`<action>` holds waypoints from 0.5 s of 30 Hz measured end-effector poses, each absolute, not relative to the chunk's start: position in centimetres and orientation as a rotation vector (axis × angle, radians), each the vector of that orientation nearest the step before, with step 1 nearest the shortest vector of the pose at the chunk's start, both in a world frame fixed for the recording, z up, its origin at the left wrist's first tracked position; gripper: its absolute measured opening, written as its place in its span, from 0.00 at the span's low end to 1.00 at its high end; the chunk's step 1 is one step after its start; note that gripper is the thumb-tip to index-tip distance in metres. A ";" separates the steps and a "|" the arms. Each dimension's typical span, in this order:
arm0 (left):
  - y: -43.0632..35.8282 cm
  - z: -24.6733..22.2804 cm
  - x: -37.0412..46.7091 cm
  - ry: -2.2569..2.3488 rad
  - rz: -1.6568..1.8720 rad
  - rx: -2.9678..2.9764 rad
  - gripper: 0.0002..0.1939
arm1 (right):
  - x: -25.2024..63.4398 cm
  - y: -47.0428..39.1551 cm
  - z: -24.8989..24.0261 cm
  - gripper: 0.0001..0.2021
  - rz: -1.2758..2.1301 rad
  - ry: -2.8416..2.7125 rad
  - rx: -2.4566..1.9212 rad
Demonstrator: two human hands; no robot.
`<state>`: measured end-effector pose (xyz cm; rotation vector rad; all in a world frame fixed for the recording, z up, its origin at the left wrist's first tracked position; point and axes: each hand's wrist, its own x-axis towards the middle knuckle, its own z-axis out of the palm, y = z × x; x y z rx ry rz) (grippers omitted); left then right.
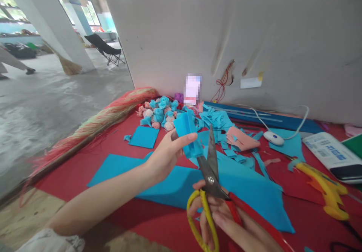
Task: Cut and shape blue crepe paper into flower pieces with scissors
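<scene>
In my left hand (166, 155) is a folded stack of bright blue crepe paper (187, 133), pinched between thumb and fingers. My right hand (223, 216) grips a pair of scissors (210, 179) with one yellow and one red handle. The blades stand apart and point up toward the lower edge of the folded paper; one blade tip goes out of sight there. Beneath both hands lies a large flat blue sheet (249, 191). Blue cut strips (216, 118) and a peach paper piece (242, 139) lie just beyond the scissors.
A pile of blue and pink paper flowers (162, 112) sits at the back left, near a small blue square (143, 137). A yellow glue gun (322, 184), a white corded switch (273, 138) and a white box-like device (329, 155) lie right. A white panel (181, 37) rises behind.
</scene>
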<state>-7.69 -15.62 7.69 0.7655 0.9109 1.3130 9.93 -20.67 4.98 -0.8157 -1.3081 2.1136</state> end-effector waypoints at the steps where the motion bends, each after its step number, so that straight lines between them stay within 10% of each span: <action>1: -15.6 7.8 -7.7 0.885 1.313 0.749 0.12 | 10.0 -20.7 4.9 0.14 2.117 -1.297 -0.798; 15: -15.3 8.6 -7.7 0.698 1.194 0.742 0.08 | 10.4 -20.2 4.2 0.13 2.147 -1.359 -0.730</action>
